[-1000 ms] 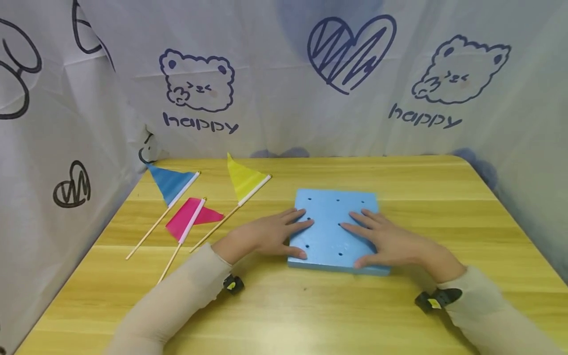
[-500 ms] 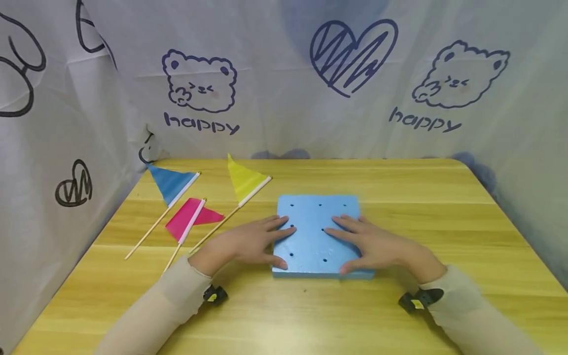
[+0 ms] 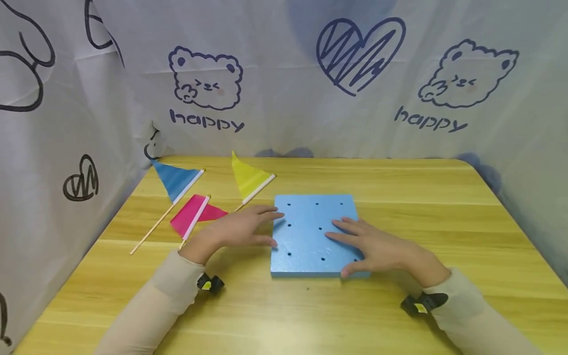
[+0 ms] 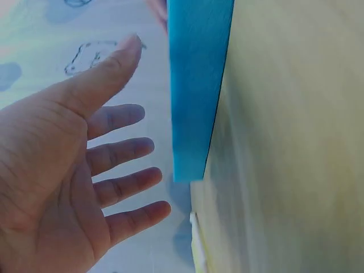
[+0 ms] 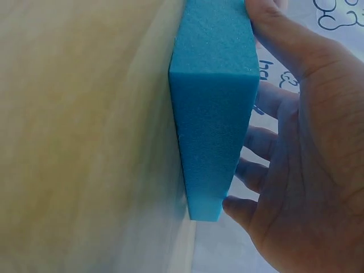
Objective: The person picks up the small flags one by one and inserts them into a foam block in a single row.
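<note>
Both arms wear long, close-fitting sleeves [image 3: 164, 301] of pale cream fabric, smooth and unmarked, ending at the wrists. Strapped under each wrist is a small black device, one at the left hand [image 3: 235, 229] and one at the right hand [image 3: 381, 249], each carrying a small yellow mark; the left wrist unit [image 3: 210, 284] looks compact and rounded, the right wrist unit [image 3: 423, 301] longer and flatter. Hands are bare: no gloves, rings or watch visible, and the fingers [image 4: 122, 151] have short, unpainted nails.
</note>
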Available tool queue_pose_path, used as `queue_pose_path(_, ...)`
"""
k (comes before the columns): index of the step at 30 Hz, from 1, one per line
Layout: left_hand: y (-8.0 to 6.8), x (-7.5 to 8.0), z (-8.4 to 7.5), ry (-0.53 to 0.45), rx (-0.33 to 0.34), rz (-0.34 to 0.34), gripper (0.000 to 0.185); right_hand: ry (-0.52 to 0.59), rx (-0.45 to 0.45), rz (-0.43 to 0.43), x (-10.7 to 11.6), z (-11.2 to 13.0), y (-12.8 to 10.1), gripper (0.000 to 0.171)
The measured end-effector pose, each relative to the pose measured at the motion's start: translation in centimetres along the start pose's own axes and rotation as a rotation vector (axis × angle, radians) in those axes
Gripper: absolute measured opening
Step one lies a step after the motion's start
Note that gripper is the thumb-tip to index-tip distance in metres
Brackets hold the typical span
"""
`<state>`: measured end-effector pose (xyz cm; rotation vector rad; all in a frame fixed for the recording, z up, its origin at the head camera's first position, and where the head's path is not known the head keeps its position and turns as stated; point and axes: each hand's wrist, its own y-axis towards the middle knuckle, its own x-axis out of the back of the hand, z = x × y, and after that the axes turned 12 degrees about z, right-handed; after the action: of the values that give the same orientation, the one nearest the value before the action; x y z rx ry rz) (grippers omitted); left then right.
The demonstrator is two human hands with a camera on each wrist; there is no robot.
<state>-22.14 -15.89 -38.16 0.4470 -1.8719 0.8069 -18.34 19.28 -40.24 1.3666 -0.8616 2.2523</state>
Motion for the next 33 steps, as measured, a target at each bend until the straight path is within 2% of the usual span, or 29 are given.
queue_pose_path(8,-0.7,0.7,2.7,-0.114,0.089,-0.068,0.067,0.005,-0.008,-0.005,-0.1,-0.1,0.0,0.095)
queue_pose_path(16,-1.0,0.9,5.0,-0.090,0.181,-0.076,0.058,0.003,0.000,-0.014,-0.1,-0.1,0.0,0.094)
queue_pose_path(21,-1.1,0.9,6.3,-0.106,0.191,-0.085,0.061,0.003,-0.002,-0.015,-0.1,-0.1,0.0,0.095)
queue_pose_path(27,-1.4,0.5,7.9,-0.231,0.202,-0.073,0.061,-0.014,0.004,-0.019,-0.1,-0.2,0.0,0.094)
queue_pose_path(33,-1.7,-0.1,9.1,-0.298,0.200,-0.052,0.055,-0.017,0.018,-0.016,-0.2,-0.1,0.1,0.094)
